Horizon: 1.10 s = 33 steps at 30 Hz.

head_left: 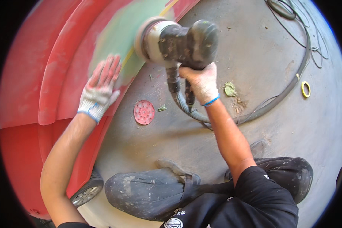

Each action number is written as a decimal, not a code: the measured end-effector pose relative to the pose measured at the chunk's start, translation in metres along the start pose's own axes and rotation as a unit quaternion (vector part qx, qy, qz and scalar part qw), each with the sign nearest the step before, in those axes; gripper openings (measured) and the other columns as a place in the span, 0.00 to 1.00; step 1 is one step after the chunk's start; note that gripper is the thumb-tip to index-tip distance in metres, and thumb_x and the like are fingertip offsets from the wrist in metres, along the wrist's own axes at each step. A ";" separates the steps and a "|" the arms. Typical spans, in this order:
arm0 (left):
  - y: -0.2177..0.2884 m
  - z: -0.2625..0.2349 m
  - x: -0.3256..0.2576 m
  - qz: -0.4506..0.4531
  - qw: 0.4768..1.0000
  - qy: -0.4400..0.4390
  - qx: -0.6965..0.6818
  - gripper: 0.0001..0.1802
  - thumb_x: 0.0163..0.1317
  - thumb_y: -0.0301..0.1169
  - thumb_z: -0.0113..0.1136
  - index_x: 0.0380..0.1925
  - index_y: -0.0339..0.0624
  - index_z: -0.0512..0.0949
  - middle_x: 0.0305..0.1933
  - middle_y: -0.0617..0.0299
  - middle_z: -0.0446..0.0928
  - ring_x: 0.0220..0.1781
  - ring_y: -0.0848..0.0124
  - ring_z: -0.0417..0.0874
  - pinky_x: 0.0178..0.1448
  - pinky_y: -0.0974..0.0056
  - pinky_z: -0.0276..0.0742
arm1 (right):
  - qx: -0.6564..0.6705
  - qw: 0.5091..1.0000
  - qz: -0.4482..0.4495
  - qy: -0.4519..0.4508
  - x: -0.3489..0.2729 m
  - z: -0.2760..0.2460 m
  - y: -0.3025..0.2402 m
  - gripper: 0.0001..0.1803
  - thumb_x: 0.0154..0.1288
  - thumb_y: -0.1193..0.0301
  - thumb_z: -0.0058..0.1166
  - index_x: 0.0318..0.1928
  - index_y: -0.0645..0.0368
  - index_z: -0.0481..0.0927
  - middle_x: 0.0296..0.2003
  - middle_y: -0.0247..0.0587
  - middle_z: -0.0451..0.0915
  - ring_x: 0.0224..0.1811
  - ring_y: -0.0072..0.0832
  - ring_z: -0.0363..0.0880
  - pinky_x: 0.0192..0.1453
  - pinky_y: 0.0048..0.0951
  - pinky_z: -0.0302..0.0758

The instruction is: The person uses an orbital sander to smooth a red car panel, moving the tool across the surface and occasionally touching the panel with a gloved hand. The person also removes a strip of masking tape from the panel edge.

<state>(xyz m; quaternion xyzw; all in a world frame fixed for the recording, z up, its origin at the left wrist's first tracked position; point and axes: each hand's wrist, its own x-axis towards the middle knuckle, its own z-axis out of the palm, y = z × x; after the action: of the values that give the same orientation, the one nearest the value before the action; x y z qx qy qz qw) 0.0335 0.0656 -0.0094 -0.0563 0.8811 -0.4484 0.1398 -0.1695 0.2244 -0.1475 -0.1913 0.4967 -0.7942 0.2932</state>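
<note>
Hidden or unclear: the red car body (34, 76) is cut off at the left and top edges; the left hand (100, 88) is motion-blurred at the fingertips; the sander's pad face is turned to the panel and cannot be seen.
Left hand: gloved, flat on the green filler patch (121, 30), fingers spread apart and straight — holding nothing.
Car wheel: only a slice of tyre and rim (85, 193) shows under the body's lower edge.
Red disc: a round perforated sanding disc (144, 112) lies flat on the concrete floor (273, 125), near the body's edge, below the sander.
Sander: the sander (178, 41) sits against the filler patch at the body's right edge, just right of the left hand's fingertips, not touching them.
Right hand: gloved right hand (202, 83) wrapped shut on the sander's grip from below — fingers mostly hidden behind it.
Hose: a grey hose (277, 98) runs from the grip across the floor, curving up toward the top edge.
Yellow ring: a small yellow ring (305, 89) lies on the floor by the hose, far right.
</note>
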 end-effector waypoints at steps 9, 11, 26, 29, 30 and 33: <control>0.035 0.008 -0.060 -0.068 0.994 0.010 -0.087 0.48 0.44 0.41 0.68 0.67 0.39 0.63 0.76 0.57 0.55 0.77 0.64 0.54 0.79 0.60 0.47 | -0.040 0.996 -0.078 -0.030 0.003 0.025 0.012 0.20 0.44 0.76 0.64 0.43 0.66 0.80 0.37 0.46 0.85 0.42 0.30 0.83 0.50 0.30 0.76; 0.038 0.008 -0.059 -0.076 0.993 0.022 -0.090 0.48 0.43 0.38 0.69 0.67 0.39 0.62 0.76 0.57 0.56 0.77 0.63 0.55 0.78 0.59 0.49 | -0.012 0.997 -0.080 -0.018 0.020 0.018 0.017 0.19 0.44 0.80 0.63 0.41 0.66 0.80 0.36 0.38 0.83 0.37 0.25 0.81 0.41 0.27 0.77; 0.027 -0.025 -0.015 -0.107 0.980 0.096 -0.135 0.52 0.39 0.34 0.72 0.68 0.42 0.60 0.73 0.53 0.60 0.74 0.55 0.61 0.75 0.55 0.55 | -0.104 0.989 -0.088 -0.054 0.000 0.026 0.009 0.24 0.46 0.77 0.63 0.48 0.64 0.77 0.43 0.39 0.82 0.46 0.27 0.80 0.52 0.31 0.76; 0.022 -0.039 -0.025 -0.110 0.981 0.088 -0.135 0.52 0.38 0.35 0.73 0.68 0.41 0.60 0.73 0.51 0.60 0.74 0.53 0.61 0.74 0.54 0.56 | -0.173 0.978 -0.112 -0.029 -0.004 0.030 0.009 0.22 0.47 0.77 0.58 0.47 0.62 0.79 0.42 0.51 0.84 0.46 0.39 0.84 0.52 0.32 0.78; 0.025 -0.040 -0.030 -0.109 0.981 0.084 -0.140 0.52 0.38 0.34 0.73 0.68 0.40 0.60 0.73 0.50 0.60 0.73 0.53 0.61 0.74 0.54 0.56 | -0.120 0.987 -0.107 -0.024 0.003 0.026 0.009 0.21 0.47 0.77 0.58 0.47 0.62 0.80 0.42 0.50 0.84 0.46 0.38 0.84 0.52 0.32 0.78; 0.025 -0.045 -0.041 -0.110 0.984 0.075 -0.117 0.52 0.38 0.33 0.73 0.67 0.38 0.61 0.73 0.49 0.60 0.74 0.53 0.61 0.74 0.54 0.56 | -0.029 0.997 -0.069 0.004 0.040 0.006 -0.001 0.16 0.44 0.77 0.58 0.38 0.66 0.82 0.33 0.45 0.85 0.39 0.31 0.85 0.45 0.32 0.78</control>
<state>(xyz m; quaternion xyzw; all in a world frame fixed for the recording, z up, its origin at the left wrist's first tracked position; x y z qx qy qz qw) 0.0594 0.1250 0.0035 -0.1352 0.9240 -0.3574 0.0151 -0.1970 0.1945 -0.1431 -0.2308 0.5065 -0.7982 0.2303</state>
